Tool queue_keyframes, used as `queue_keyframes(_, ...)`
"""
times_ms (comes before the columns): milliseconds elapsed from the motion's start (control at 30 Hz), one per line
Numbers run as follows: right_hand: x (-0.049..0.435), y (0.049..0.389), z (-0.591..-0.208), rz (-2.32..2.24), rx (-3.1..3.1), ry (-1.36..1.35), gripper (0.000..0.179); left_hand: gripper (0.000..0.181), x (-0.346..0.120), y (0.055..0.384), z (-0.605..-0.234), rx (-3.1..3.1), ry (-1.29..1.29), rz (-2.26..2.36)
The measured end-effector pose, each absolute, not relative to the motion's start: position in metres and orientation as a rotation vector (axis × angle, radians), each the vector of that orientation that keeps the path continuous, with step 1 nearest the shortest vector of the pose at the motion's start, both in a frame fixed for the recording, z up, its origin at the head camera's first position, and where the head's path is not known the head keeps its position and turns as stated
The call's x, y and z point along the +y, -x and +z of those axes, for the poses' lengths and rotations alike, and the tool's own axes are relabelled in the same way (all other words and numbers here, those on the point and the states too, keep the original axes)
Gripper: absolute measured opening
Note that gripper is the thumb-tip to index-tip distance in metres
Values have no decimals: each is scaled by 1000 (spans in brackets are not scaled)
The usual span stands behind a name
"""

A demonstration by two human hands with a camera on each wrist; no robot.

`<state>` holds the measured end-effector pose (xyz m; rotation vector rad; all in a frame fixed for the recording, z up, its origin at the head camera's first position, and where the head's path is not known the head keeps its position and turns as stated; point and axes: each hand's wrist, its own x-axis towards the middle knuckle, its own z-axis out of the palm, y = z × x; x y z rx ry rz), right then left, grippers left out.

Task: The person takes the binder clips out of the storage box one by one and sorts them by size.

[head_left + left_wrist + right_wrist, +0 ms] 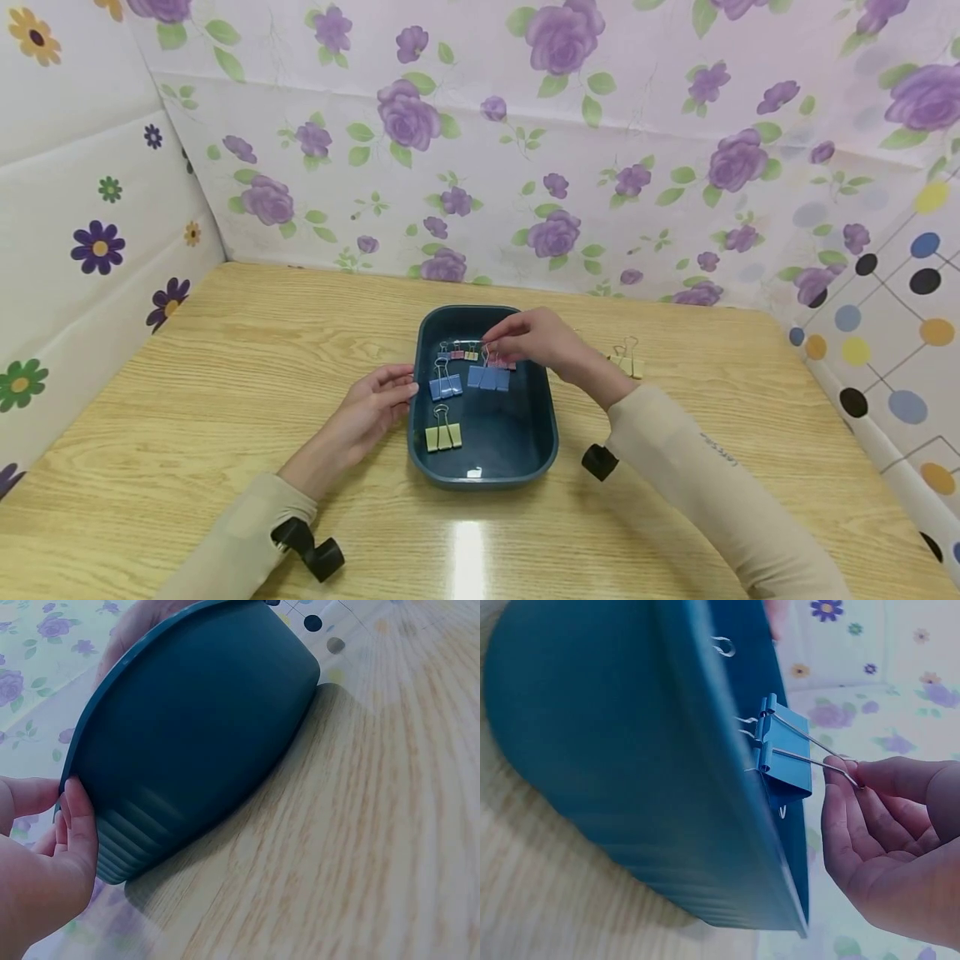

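A dark teal plastic bin (510, 446) stands on the table, its long side running away from me. My left hand (371, 412) pinches its left rim between thumb and fingers, as the left wrist view shows at the bin wall (187, 720). Over the inside of the bin, my right hand (542, 340) pinches a large blue binder clip (488, 378) by its wire handles; its blue body (791, 750) hangs at rim height in the right wrist view. Inside lie another blue binder clip (446, 386), a yellow binder clip (443, 437), several small clips (457, 355) and a pink clip (504, 362), partly covered.
On the table right of the bin, behind my right forearm, lies a yellow binder clip (627, 365), partly hidden. The wooden table (300, 333) meets flowered cloth (480, 167) at the back and patterned cloth on both sides. Black straps with mounts (307, 546) sit on both sleeves.
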<state>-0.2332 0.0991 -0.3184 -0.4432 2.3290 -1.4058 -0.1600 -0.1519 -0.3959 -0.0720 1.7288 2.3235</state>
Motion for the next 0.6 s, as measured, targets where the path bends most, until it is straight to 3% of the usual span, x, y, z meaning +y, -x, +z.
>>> queue_keyframes(600,135,247,-301,-1566,2336,332,27,41,-151,160,-394,1719,106,2323)
